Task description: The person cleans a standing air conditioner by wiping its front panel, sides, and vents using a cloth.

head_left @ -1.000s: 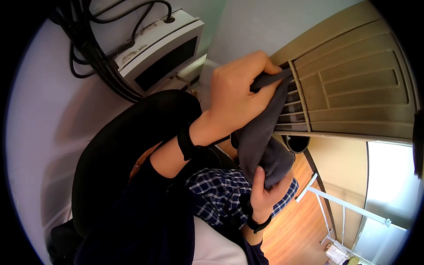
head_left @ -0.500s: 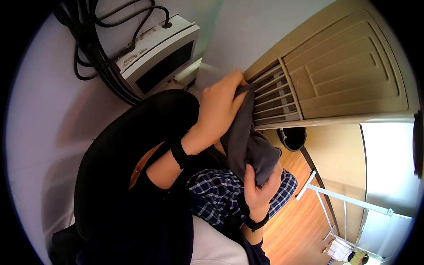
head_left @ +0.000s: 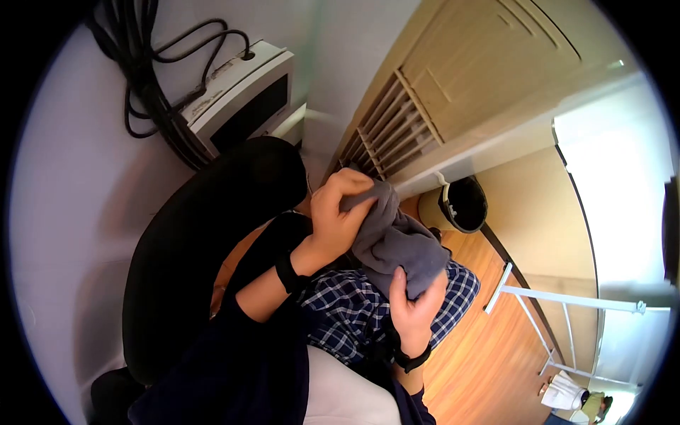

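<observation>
A dark grey cloth [head_left: 400,244] is bunched between my two hands above my lap. My left hand [head_left: 338,216] is closed on its upper left end, with the fingertips curled into the folds. Lower right, my right hand [head_left: 419,312] grips the other end, its thumb lying on top and its other fingers mostly hidden. Both wrists wear black bands. Below the cloth, blue-and-white plaid fabric [head_left: 347,304] covers my lap.
A black padded chair part [head_left: 191,248] curves along the left. Beyond it are a white-framed box with a dark panel [head_left: 251,113] and black cables [head_left: 159,106]. A slatted cabinet [head_left: 404,127], a lined bin [head_left: 464,204] and a white metal frame [head_left: 574,297] stand right.
My left hand has come down toward my right hand, so the stretched cloth is now bunched. My right hand has barely moved. The view has shifted, showing more of the bin.
</observation>
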Demonstrator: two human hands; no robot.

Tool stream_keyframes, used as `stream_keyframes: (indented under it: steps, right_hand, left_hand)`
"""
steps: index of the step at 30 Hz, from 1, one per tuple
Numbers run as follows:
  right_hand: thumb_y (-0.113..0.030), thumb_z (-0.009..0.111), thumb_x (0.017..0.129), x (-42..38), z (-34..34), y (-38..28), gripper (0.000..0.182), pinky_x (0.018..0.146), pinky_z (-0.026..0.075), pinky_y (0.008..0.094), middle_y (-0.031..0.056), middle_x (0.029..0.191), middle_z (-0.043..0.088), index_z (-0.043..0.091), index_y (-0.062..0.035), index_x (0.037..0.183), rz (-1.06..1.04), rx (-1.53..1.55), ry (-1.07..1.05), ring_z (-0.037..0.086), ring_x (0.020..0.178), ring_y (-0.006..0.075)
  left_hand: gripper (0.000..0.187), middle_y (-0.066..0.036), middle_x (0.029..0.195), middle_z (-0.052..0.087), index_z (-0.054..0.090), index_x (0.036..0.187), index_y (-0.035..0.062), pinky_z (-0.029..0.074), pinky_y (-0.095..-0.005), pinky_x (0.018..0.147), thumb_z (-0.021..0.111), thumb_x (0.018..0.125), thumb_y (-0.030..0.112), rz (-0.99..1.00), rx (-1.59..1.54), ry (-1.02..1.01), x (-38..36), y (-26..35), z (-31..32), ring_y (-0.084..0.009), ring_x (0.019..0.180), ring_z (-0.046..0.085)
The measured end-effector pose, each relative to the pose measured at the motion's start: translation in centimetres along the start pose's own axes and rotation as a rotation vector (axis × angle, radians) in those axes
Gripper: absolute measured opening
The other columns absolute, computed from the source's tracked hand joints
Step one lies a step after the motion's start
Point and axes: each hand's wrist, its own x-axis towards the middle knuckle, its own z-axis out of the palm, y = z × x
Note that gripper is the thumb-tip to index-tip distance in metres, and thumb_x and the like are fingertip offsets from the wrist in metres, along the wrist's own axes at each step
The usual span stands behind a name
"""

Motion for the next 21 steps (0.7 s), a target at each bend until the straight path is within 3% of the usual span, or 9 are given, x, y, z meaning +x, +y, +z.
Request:
stream_keyframes:
  steps: [1, 3, 8, 12, 14, 15, 17, 19, 21]
  right_hand:
    - [-0.006, 0.065, 0.075, -0.8, -0.2, 0.3, 0.018, 0.064, 0.049, 0.0338, 0.0178, 0.08, 0.064, 0.062, 0.0023, 0.091, 0.032, -0.011, 0.085, 0.063, 0.071, 0.0334]
    - [-0.013, 0.067, 0.079, -2.9, -1.8, 1.2, 0.049, 0.096, 0.035, 0.0382, 0.0178, 0.116, 0.049, 0.044, 0.0059, 0.118, 0.172, -0.029, -0.019, 0.048, 0.111, 0.0287]
    - [-0.014, 0.071, 0.069, -2.2, -2.0, 1.0, 0.03, 0.083, 0.045, 0.0347, 0.0144, 0.092, 0.064, 0.061, 0.0029, 0.092, 0.101, 0.223, 0.248, 0.062, 0.087, 0.0288]
    - [-0.023, 0.081, 0.061, -2.8, -2.3, 2.2, 0.065, 0.085, 0.044, 0.0391, 0.0185, 0.109, 0.054, 0.051, 0.0021, 0.112, 0.076, 0.222, 0.183, 0.054, 0.1, 0.0341]
    - [-0.024, 0.082, 0.059, -2.0, -2.7, 2.1, 0.072, 0.083, 0.044, 0.0407, 0.0197, 0.111, 0.051, 0.047, 0.0015, 0.116, 0.051, 0.0, 0.081, 0.052, 0.1, 0.0362]
    - [-0.022, 0.082, 0.062, -1.6, -2.6, 2.2, 0.066, 0.078, 0.043, 0.0433, 0.0208, 0.108, 0.052, 0.048, 0.0014, 0.114, 0.018, -0.081, 0.053, 0.052, 0.095, 0.0382]
    - [-0.01, 0.073, 0.071, -1.3, -2.6, 2.7, 0.047, 0.073, 0.045, 0.0414, 0.0192, 0.099, 0.056, 0.05, 0.0005, 0.11, 0.075, 0.038, -0.001, 0.055, 0.086, 0.0372]
    - [-0.003, 0.066, 0.075, -1.1, -2.8, 3.4, 0.03, 0.067, 0.047, 0.0364, 0.0165, 0.088, 0.059, 0.054, 0.0002, 0.102, 0.064, 0.018, 0.009, 0.058, 0.075, 0.0339]
    - [-0.003, 0.066, 0.075, -1.5, -3.1, 4.3, 0.025, 0.064, 0.046, 0.0353, 0.0161, 0.084, 0.059, 0.056, 0.0001, 0.098, 0.109, 0.018, -0.079, 0.058, 0.072, 0.0323]
  left_hand:
    - [0.025, -0.015, 0.081, 0.062, 0.054, 0.089, 0.001, 0.048, -0.0303, 0.061, 0.067, 0.07, -0.006, 0.085, -0.048, 0.009, 0.1, 0.5, 0.2, -0.0265, 0.069, 0.062]
    - [0.029, -0.017, 0.084, 0.063, 0.055, 0.093, 0.0021, 0.049, -0.0306, 0.057, 0.069, 0.068, -0.005, 0.277, -0.088, -0.012, 0.1, 1.2, 0.5, -0.0267, 0.066, 0.063]
    - [0.034, -0.014, 0.083, 0.063, 0.056, 0.096, 0.003, 0.048, -0.0306, 0.053, 0.072, 0.066, 0.002, 0.425, -0.197, -0.161, 0.0, 2.5, 1.5, -0.0256, 0.063, 0.062]
    - [0.031, -0.013, 0.083, 0.063, 0.058, 0.095, 0.0044, 0.046, -0.0314, 0.051, 0.072, 0.068, 0.01, 0.409, -0.2, -0.318, -0.9, 2.5, 2.4, -0.0258, 0.061, 0.06]
    - [0.025, -0.011, 0.083, 0.062, 0.061, 0.091, 0.005, 0.045, -0.0322, 0.05, 0.071, 0.07, 0.014, 0.385, -0.15, -0.454, -1.1, 2.9, 2.7, -0.0264, 0.061, 0.059]
    - [0.026, -0.011, 0.083, 0.063, 0.059, 0.094, 0.0052, 0.045, -0.031, 0.05, 0.071, 0.072, 0.012, 0.415, -0.142, -0.484, -1.4, 2.6, 3.0, -0.0257, 0.06, 0.059]
    - [0.027, -0.011, 0.079, 0.062, 0.059, 0.094, 0.0049, 0.044, -0.029, 0.048, 0.072, 0.073, 0.014, 0.432, -0.092, -0.515, -1.6, 2.2, 3.2, -0.0245, 0.058, 0.059]
    - [0.023, -0.01, 0.078, 0.062, 0.06, 0.089, 0.0043, 0.045, -0.0307, 0.05, 0.07, 0.071, 0.014, 0.344, -0.03, -0.565, -1.8, 2.1, 3.0, -0.0256, 0.06, 0.059]
    - [0.02, -0.009, 0.079, 0.062, 0.062, 0.086, 0.0046, 0.046, -0.0313, 0.054, 0.07, 0.07, 0.014, 0.245, 0.02, -0.624, -1.9, 1.9, 2.4, -0.0259, 0.065, 0.06]
